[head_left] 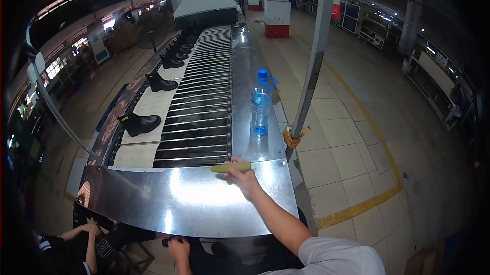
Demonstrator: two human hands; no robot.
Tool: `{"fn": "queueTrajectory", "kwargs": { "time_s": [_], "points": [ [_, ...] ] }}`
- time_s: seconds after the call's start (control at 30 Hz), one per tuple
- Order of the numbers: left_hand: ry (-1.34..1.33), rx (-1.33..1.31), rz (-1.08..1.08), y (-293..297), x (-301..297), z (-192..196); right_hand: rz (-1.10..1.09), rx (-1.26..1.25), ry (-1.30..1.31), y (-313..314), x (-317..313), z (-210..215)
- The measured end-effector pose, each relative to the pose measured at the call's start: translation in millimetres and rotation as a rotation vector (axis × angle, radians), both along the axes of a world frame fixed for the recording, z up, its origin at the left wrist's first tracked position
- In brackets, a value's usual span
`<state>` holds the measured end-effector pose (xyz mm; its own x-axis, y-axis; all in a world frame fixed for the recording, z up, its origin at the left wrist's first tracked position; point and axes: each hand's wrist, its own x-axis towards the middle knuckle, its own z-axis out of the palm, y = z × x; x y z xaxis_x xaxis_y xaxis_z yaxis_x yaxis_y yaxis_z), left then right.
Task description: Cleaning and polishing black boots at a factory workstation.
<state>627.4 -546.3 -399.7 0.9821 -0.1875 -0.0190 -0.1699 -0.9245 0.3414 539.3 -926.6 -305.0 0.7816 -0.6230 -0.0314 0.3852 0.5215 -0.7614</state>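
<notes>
Right grip: right hand (pixel 245 181), fingers closed around an olive piece (pixel 219 169), above the right half of the steel counter (pixel 132 193), the landmark for all places here.
Olive piece: flat, oblong, over the counter's far edge; long axis crosswise, nearly parallel to that edge, the longer free end projecting leftward from the fingers. Contact with the metal cannot be told. The right hand is the nearer one, having hold of it.
Left grip: left hand (pixel 178 249), just beyond the counter's near edge and lower, fingers curled beside a small dark item (pixel 166 242); whether it is grasped cannot be told.
Rollers (pixel 196 142): directly beyond the counter's far edge.
Black boots (pixel 142 124): in a row on a pale strip (pixel 137 150), beyond the counter's far edge, toward its left.
Bottle (pixel 260 114): upright, blue-capped, beyond the counter's right part.
Co-worker's hands (pixel 92 228): near the counter's near left corner.
</notes>
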Motion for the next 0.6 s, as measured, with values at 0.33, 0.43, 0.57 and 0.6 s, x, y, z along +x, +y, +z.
{"fn": "queueTrajectory", "kwargs": {
  "time_s": [0.33,0.43,0.57,0.6],
  "points": [
    [-0.068,-0.009,0.001,1.4,5.9,-2.4,0.071,0.195,-0.152,-10.3,0.9,-8.3],
    [-0.012,0.015,0.025,5.6,9.9,-10.4,-0.014,0.074,-0.010,-5.3,6.4,-9.4],
    [-0.089,0.030,0.007,6.0,10.6,-16.0,0.093,0.083,-0.073,-13.0,0.2,-13.7],
    [-0.042,0.042,-0.018,7.4,12.8,-15.2,0.075,0.083,-0.075,-11.2,0.8,-15.8]
  ]
}}
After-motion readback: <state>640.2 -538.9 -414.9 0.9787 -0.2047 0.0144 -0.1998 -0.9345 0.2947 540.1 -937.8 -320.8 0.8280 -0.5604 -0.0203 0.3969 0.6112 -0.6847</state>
